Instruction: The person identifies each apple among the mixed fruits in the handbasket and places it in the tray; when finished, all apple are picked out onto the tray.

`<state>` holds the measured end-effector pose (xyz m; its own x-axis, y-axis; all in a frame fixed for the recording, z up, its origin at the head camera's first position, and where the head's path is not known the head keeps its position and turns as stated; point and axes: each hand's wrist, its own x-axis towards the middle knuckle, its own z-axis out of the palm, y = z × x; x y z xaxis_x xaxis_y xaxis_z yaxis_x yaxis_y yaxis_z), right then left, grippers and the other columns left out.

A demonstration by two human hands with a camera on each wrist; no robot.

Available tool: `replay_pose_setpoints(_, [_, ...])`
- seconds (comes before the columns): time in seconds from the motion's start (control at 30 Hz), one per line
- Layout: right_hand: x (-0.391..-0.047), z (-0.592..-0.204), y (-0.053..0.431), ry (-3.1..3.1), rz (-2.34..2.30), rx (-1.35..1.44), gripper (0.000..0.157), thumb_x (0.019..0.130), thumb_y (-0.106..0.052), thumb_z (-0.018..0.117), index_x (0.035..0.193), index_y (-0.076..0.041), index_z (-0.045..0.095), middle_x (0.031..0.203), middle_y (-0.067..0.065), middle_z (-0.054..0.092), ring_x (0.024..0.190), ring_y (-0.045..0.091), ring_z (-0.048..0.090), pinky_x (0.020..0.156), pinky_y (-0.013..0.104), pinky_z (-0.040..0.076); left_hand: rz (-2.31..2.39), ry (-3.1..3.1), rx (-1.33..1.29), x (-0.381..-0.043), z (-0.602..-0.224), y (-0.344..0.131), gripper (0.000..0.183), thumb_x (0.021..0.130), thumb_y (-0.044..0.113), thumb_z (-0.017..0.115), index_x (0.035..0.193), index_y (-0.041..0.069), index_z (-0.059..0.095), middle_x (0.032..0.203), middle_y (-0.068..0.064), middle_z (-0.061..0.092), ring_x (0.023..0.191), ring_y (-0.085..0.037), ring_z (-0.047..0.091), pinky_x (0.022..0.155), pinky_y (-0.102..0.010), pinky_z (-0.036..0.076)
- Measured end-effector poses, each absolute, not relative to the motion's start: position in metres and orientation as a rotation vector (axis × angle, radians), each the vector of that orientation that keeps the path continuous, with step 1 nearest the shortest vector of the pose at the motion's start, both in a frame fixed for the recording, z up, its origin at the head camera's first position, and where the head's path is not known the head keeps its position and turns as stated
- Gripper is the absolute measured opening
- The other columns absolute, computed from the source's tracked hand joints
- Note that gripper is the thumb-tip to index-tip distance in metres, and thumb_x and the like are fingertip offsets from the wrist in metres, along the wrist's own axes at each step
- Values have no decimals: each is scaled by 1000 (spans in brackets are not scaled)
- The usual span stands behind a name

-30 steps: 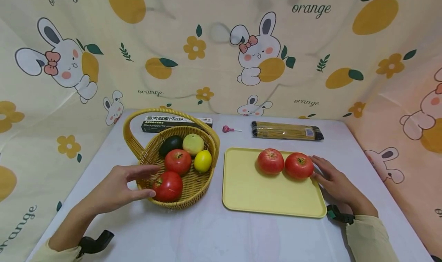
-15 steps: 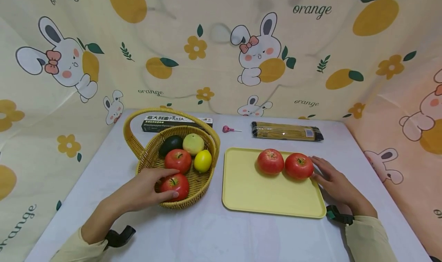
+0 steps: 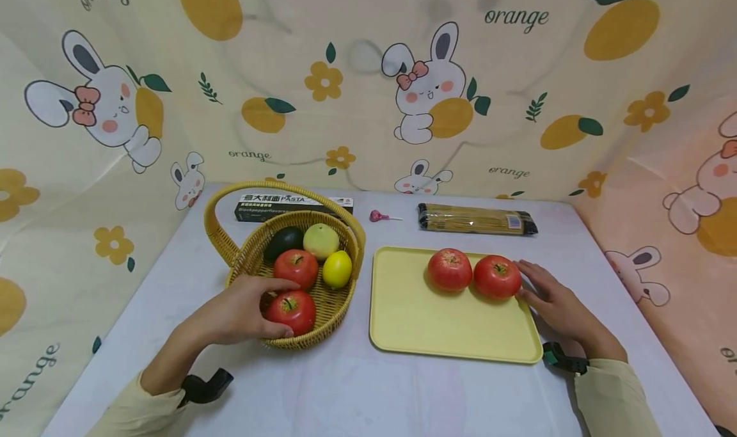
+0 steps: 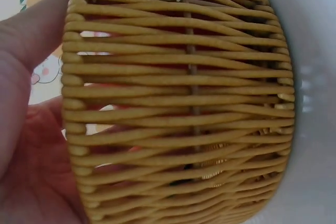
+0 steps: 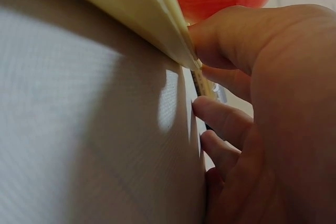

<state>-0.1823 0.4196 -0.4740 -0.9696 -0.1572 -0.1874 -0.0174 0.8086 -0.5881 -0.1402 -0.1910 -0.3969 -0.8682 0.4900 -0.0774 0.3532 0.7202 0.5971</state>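
In the head view my left hand (image 3: 244, 309) reaches over the near left rim of the wicker basket (image 3: 331, 325). Thumb and fingers span the front red apple (image 3: 295, 310) from both sides, holding it low inside the basket. The left wrist view is mostly basket weave (image 4: 178, 93), with the hand behind the rim and the apple largely hidden. My right hand (image 3: 555, 302) rests at the right edge of the yellow tray (image 3: 443, 328), fingers relaxed. Its fingertips are right by the right-hand apple (image 3: 497, 277); a second apple (image 3: 450, 270) sits beside that one.
Another red apple (image 3: 296, 269), a yellow lemon (image 3: 337, 269), a pale green round fruit (image 3: 321, 241) and a dark avocado (image 3: 285, 244) share the basket. Behind stand a pasta box (image 3: 259, 210), a lollipop (image 3: 377, 215) and a noodle pack (image 3: 478, 219). The basket's handle (image 3: 276, 186) arches overhead.
My left hand has moved right, over the basket rim, and taken hold of the front apple, which has shifted slightly right and turned stem up. The right hand has stayed put.
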Motion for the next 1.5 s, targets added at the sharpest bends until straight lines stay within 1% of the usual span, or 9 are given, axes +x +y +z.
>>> replay_pose_setpoints(0.17, [-184, -473, 418, 2774, -889, -154, 77, 111, -41, 63, 174, -14, 28, 178, 30, 20, 160, 63, 18, 112, 90, 27, 974, 2674, 636, -136, -393, -201, 69, 80, 37, 97, 141, 18, 73, 125, -1, 77, 114, -22, 69, 91, -41, 66])
replay_pose_setpoints(0.43, [-186, -470, 420, 2782, -863, -184, 77, 112, -40, 62, 174, -12, 27, 178, 31, 20, 160, 63, 17, 113, 90, 27, 1319, 2498, 629, -133, -386, -207, 67, 84, 25, 94, 145, 18, 68, 136, -14, 69, 118, -33, 70, 89, -34, 67])
replay_pose_setpoints(0.6, [-185, -470, 420, 2761, -878, -157, 78, 111, -41, 63, 174, -12, 27, 179, 31, 18, 161, 64, 15, 112, 91, 26, 1445, 2443, 610, -132, -383, -204, 69, 87, 21, 91, 150, 13, 63, 143, -18, 64, 123, -35, 67, 92, -32, 67])
replay_pose_setpoints(0.83, [-183, -471, 420, 2762, -883, -147, 79, 111, -43, 63, 174, -13, 27, 179, 31, 18, 162, 62, 11, 112, 91, 24, 1578, 2408, 673, -132, -376, -190, 74, 87, 19, 90, 155, 17, 60, 150, -11, 61, 133, -41, 61, 96, -33, 65])
replay_pose_setpoints(1.03, [-182, -473, 420, 2763, -873, -139, 79, 111, -42, 63, 175, -13, 26, 179, 31, 18, 161, 64, 15, 112, 91, 25, 1591, 2371, 878, -133, -370, -170, 71, 87, 20, 91, 152, 24, 63, 147, -4, 66, 131, -33, 65, 99, -32, 64])
replay_pose_setpoints(1.17, [-181, -474, 420, 2774, -868, -140, 78, 111, -41, 63, 175, -13, 26, 178, 31, 19, 160, 64, 16, 112, 91, 26, 1601, 2291, 1015, -135, -364, -147, 70, 86, 17, 91, 150, 22, 65, 143, -4, 68, 126, -27, 70, 99, -34, 65])
replay_pose_setpoints(1.27, [-181, -474, 419, 2767, -879, -131, 79, 111, -41, 63, 175, -13, 26, 179, 31, 18, 161, 63, 14, 112, 91, 25, 1567, 2274, 1088, -137, -361, -127, 70, 86, 18, 91, 151, 20, 66, 143, -1, 69, 127, -22, 69, 101, -35, 64])
replay_pose_setpoints(1.4, [-180, -473, 419, 2759, -896, -129, 79, 111, -41, 64, 174, -13, 27, 178, 31, 18, 161, 63, 13, 112, 91, 25, 1483, 2291, 1111, -139, -362, -100, 71, 86, 25, 91, 152, 23, 65, 145, 7, 70, 132, -16, 65, 106, -34, 61])
replay_pose_setpoints(1.5, [-180, -472, 418, 2761, -895, -134, 78, 111, -40, 64, 174, -13, 27, 178, 32, 19, 161, 64, 15, 112, 90, 27, 1467, 2246, 1107, -142, -365, -80, 71, 88, 27, 91, 154, 24, 63, 148, 9, 69, 132, -14, 64, 107, -32, 60])
